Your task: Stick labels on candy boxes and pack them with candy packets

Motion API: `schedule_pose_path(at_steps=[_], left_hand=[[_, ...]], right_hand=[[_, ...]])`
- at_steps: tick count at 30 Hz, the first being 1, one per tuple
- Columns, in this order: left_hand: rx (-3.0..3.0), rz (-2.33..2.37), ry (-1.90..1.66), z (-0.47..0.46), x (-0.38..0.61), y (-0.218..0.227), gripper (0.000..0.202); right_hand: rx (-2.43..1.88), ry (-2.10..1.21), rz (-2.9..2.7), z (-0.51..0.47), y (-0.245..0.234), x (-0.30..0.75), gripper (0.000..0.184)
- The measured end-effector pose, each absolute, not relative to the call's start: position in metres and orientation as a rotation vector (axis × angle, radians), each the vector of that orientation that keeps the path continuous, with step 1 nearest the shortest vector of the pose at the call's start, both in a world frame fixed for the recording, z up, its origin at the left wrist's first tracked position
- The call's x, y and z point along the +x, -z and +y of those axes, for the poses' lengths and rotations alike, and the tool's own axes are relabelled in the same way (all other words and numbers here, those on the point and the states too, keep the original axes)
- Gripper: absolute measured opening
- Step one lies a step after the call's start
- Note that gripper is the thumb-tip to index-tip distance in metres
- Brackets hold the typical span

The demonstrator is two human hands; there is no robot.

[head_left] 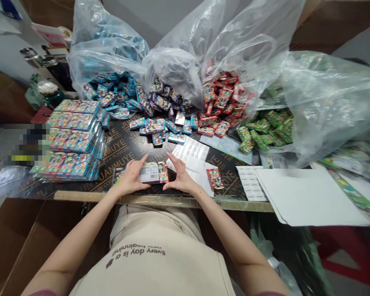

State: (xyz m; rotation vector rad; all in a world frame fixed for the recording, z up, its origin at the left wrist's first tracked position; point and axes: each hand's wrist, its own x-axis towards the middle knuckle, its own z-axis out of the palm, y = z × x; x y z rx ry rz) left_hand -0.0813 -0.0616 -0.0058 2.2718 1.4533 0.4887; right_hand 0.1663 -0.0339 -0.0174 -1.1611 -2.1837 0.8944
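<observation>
My left hand (pixel 131 176) is at the left part of a short row of small printed boxes near the table's front edge, thumb and fingers spread apart. Facing it, my right hand (pixel 181 176) is also open, just past the row's right end. Between them show a white label with a barcode (pixel 150 172) and a red patterned box (pixel 163 172); my left hand partly covers the boxes at the left. Sheets of white stickers (pixel 192 150) lie beyond my right hand. One loose red box (pixel 214 179) rests on white paper to its right.
Stacks of wrapped multi-box packs (pixel 72 139) stand at the left. Clear bags spill blue boxes (pixel 117 92), purple boxes (pixel 163 96), red boxes (pixel 224 98) and green boxes (pixel 271 127) along the back. White sheets (pixel 311 197) overhang the front edge at right.
</observation>
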Motion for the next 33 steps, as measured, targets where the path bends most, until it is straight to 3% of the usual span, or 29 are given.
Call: schedule_pose_path(at_steps=[2,6,9,11,15,18,22,25,28,31,33], left_hand=[[2.261,1.504,-0.533,-0.061,-0.081,0.007,0.110],[2.302,1.519,-0.570,-0.056,-0.079,0.018,0.109],[2.363,1.522,-0.506,-0.054,-0.077,0.029,0.107],[2.401,1.551,-0.431,-0.053,-0.078,0.035,0.103],[2.439,1.585,-0.379,-0.053,-0.081,0.045,0.096],[2.411,1.569,-0.413,-0.053,-0.080,0.042,0.093],[2.181,1.545,-0.665,-0.053,-0.062,0.018,0.082],[1.780,1.481,-0.912,-0.051,-0.035,-0.007,0.062],[1.315,1.261,-0.810,-0.048,-0.008,-0.021,0.054],[1.072,1.059,-0.578,-0.051,0.004,-0.021,0.035],[0.970,1.068,-0.584,-0.055,0.004,-0.018,0.029]], right_hand=[[-1.268,-0.805,-2.051,-0.042,0.015,0.163,0.102],[-1.177,-0.803,-2.136,-0.046,0.012,0.166,0.066],[-1.462,-0.562,-2.009,-0.017,0.009,0.205,0.055],[-1.734,-0.364,-1.748,0.012,0.007,0.249,0.053],[-2.323,-0.045,-1.237,0.061,0.005,0.340,0.071],[-2.438,-0.055,-1.241,0.069,0.003,0.375,0.056],[-2.033,-0.342,-1.239,0.045,-0.001,0.350,0.041],[-1.480,-1.032,-1.330,0.012,-0.006,0.299,0.038],[-1.147,-1.531,-1.531,-0.016,-0.014,0.250,0.037],[-1.026,-1.634,-1.812,-0.028,-0.021,0.219,0.038],[-1.045,-1.443,-1.892,-0.030,-0.023,0.207,0.049]])
